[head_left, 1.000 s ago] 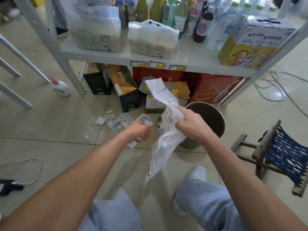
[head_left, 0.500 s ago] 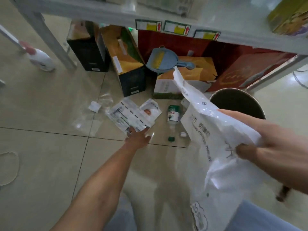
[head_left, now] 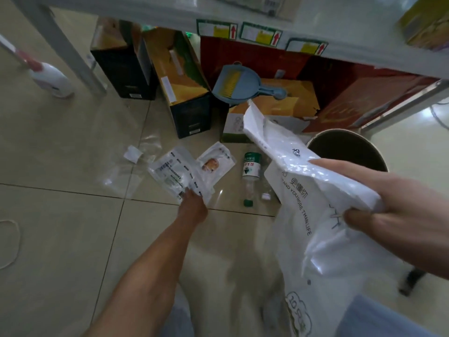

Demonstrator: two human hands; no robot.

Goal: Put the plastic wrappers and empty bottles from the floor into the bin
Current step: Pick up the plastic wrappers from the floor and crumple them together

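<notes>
My right hand [head_left: 393,205] grips a large white plastic wrapper [head_left: 306,205] that hangs in front of the round dark bin [head_left: 347,147]. My left hand [head_left: 192,205] reaches down to the floor and its fingers touch the near edge of a printed clear wrapper [head_left: 175,176]. A second wrapper with a face picture [head_left: 215,164] lies just right of it. An empty bottle with a green label and green cap [head_left: 250,176] lies on the tiles between the wrappers and the bin. A crumpled clear wrapper [head_left: 126,171] lies further left.
A white shelf [head_left: 291,23] hangs over cardboard boxes [head_left: 187,93] and a blue dustpan [head_left: 243,86]. A white bottle with a red cap [head_left: 51,79] lies at the left by the shelf leg. A white cable [head_left: 9,244] loops on the floor at far left.
I have bent down closer to the floor. My left hand has gone from mid-air down onto the printed wrapper. My right hand still holds the white wrapper, now nearer the camera.
</notes>
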